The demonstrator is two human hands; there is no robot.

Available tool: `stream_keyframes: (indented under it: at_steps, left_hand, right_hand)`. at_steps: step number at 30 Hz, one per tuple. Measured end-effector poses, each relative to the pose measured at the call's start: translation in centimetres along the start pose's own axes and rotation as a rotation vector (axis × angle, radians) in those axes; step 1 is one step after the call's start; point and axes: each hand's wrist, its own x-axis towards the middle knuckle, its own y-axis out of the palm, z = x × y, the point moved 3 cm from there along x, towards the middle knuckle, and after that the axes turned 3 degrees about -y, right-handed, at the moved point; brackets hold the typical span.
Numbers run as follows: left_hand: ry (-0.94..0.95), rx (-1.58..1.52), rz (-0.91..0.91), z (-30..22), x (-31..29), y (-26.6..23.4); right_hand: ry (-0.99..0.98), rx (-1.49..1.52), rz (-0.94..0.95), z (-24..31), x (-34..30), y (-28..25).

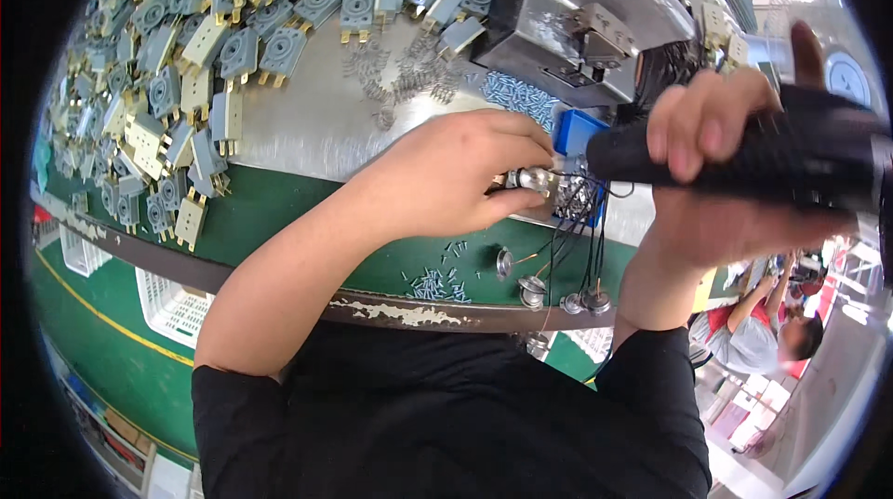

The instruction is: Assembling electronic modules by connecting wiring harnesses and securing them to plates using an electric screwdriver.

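Note:
My left hand point(465, 169) reaches across the table's front part and is closed, pinching a small round silvery metal part point(532, 180) with a brass-coloured end between thumb and fingers. A thin black wire runs close beside it. My right hand point(712, 141) is raised at the right, wrapped round a thick black electric screwdriver point(777, 150), blurred by motion. Its narrower end points left toward my left hand, apart from the metal part. Below, several round metal parts point(532, 292) on black wires lie near the table's front edge. A blue bin point(579, 133) stands between my hands.
Grey and cream plug housings point(246, 48) with brass prongs are heaped at the left and back. Small springs point(409, 76) and bluish screws point(516, 94) lie behind my left hand, more screws point(435, 285) in front. A metal fixture point(595, 29) stands back right. A person point(753, 336) is farther right.

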Motion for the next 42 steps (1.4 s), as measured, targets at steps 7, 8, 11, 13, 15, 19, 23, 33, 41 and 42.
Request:
stream_keyframes:
  at_steps: [7,8,11,13,15,19,23,33,41,42]
  left_hand:
    - [0.118,0.095,-0.108,-1.3,0.0,0.2]
    - [0.145,0.145,-0.123,-1.6,0.1,0.1]
    - [0.223,0.223,-0.178,-2.4,-0.3,0.1]
    - [0.281,0.224,-0.169,-2.5,-0.9,0.3]
    - [0.269,0.217,-0.132,-2.6,-1.3,0.7]
    - [0.198,0.130,-0.113,-2.9,-1.3,1.2]
    - [0.216,0.165,-0.104,-3.0,-0.9,1.4]
    - [0.071,0.166,-0.388,-2.7,-2.4,1.2]
    - [-0.058,0.143,-0.441,-4.8,-2.1,0.4]
    - [-0.063,0.145,-0.435,-4.9,-2.2,0.3]
  right_hand:
    - [0.133,-0.350,-0.212,0.1,-1.3,-1.8]
    - [0.130,-0.387,-0.193,0.2,-1.4,-1.8]
    - [0.100,-0.563,-0.162,1.3,-2.3,-1.7]
    - [0.014,-0.591,-0.379,1.1,-3.9,-1.9]
    - [-0.076,-0.630,-0.440,1.3,-5.1,-1.9]
    - [-0.051,-0.799,-0.456,2.6,-7.5,-1.8]
    - [0.423,-0.995,-0.083,3.3,-7.6,-0.9]
    - [0.274,-1.210,0.298,0.9,-9.7,1.9]
    - [0.280,-1.386,0.110,0.1,-10.0,2.9]
    - [0.285,-1.380,0.106,0.0,-9.8,3.0]
